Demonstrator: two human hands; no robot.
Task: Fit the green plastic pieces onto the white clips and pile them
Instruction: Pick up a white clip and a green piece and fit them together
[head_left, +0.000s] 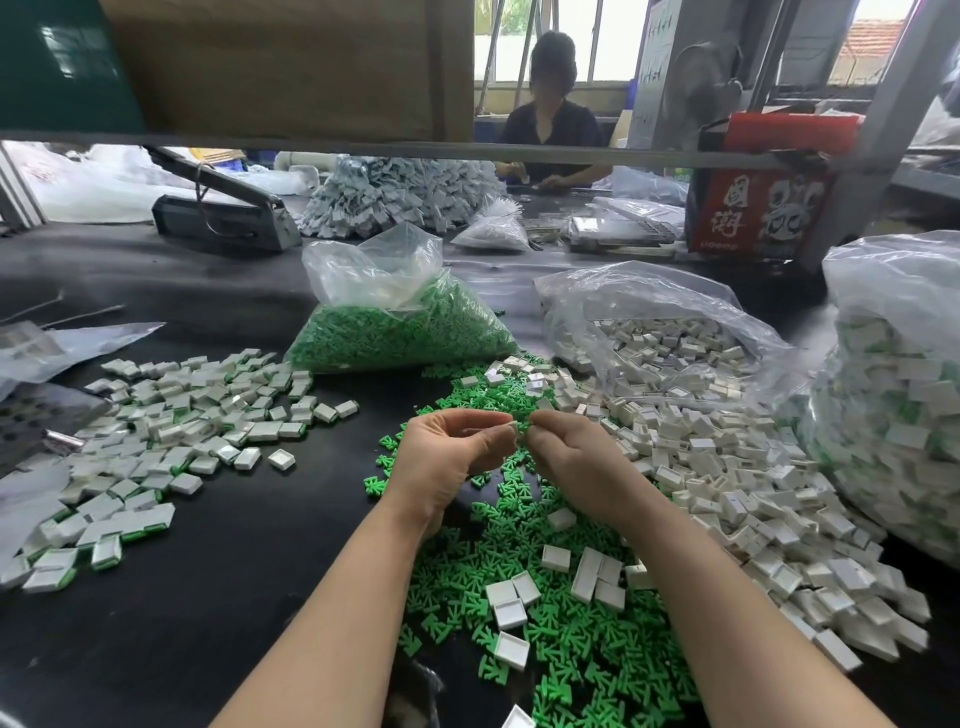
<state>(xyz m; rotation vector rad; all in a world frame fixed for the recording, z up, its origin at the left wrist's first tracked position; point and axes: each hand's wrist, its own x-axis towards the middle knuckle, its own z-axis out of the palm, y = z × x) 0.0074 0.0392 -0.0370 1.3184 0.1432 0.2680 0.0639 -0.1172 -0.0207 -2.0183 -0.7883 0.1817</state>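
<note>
This is a small factory or assembly workshop for hand work. The long dark surface carries loose heaps of green plastic pieces and white clips, and big clear bags full of the same parts. At the far side another worker sits at the same surface, behind a high pile of white parts, near a metal rack and a fan.

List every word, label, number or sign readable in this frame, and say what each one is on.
"國潮": white characters on the red box at the far right of the table.
Larger white characters beside them on the same box: too stylised to read.
Small line along the box's lower edge: too blurred.
White sheet hanging by the window: marks too small to read.
</note>
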